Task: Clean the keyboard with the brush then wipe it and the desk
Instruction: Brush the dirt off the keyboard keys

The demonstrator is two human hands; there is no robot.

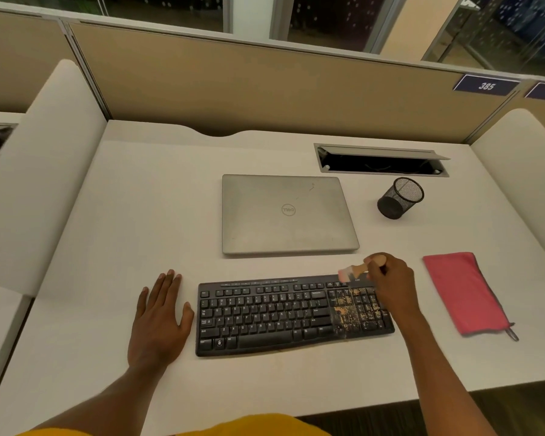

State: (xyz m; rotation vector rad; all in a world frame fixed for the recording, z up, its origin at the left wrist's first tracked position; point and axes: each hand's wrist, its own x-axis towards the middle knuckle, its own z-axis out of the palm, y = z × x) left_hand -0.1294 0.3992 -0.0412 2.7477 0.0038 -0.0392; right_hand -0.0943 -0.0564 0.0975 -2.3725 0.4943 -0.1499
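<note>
Head view, single frame.

Tabletop: white, bounded by tan partition panels; near edge partly covered by the arms and a yellow garment at the bottom of frame.

Keyboard: black, full-size, lying flat near the front edge. Tan crumb-like debris is scattered over its right section, around the number pad; key legends too small to read reliably. Its right end is partly hidden by the right wrist.

Brush: small, pale wooden handle, pinkish bristles, blurred; bristles at the keyboard's top right edge. Whether they touch the keys cannot be told.

Right hand: grip closed around the brush handle, above the number pad.

Left hand: flat on the tabletop, fingers spread, holding nothing, just beside the keyboard's left end.

Cloth: red-pink, folded, lying right of the keyboard, apart from it; a dark loop trails from its near corner.

Laptop: silver, lid shut, behind the keyboard.

Mesh cup: black, right of the laptop; contents not discernible.

Cable hatch: lid raised, interior dark.

Number plates: one reads 385; the next is cut off by the frame edge.
</note>
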